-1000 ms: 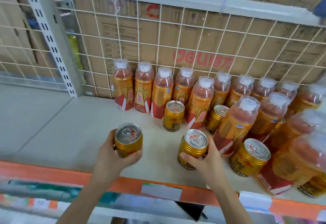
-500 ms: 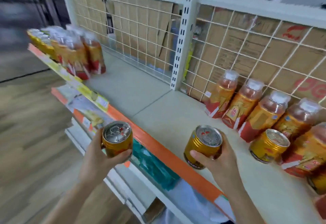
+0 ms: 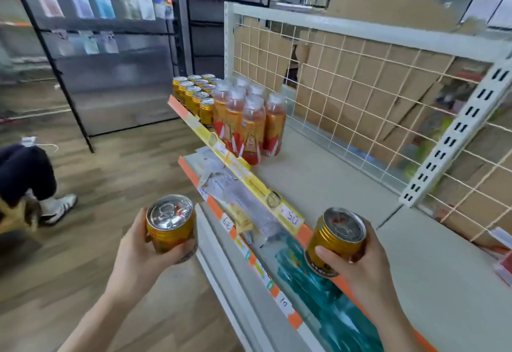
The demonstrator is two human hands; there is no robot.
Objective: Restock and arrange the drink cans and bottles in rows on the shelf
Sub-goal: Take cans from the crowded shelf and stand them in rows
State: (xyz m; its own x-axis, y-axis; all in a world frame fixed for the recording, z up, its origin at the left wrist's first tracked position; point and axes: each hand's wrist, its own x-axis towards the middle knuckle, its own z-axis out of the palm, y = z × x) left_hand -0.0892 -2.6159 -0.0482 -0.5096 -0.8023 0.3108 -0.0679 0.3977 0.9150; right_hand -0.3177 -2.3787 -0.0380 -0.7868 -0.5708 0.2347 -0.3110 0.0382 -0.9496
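My left hand (image 3: 140,254) grips a gold drink can (image 3: 170,224) out over the aisle floor, left of the shelf. Another gold can (image 3: 336,241) is held by my right hand (image 3: 357,271) above the shelf's orange front edge (image 3: 306,234). Both cans are upright with silver tops showing. At the far left end of the shelf (image 3: 318,174) stand rows of gold cans (image 3: 194,94), with a block of orange bottles with white caps (image 3: 249,122) beside them.
A white wire grid (image 3: 346,88) backs the shelf, with cardboard behind it and a slotted upright (image 3: 454,135) at right. Lower shelves with packets (image 3: 235,199) lie below. A crouching person's leg and shoe (image 3: 41,185) are at left on the wooden floor.
My view has swung left along the shelf, away from the right-hand group of bottles and cans. Both hands still hold their cans and have drawn back towards the shelf's front edge.
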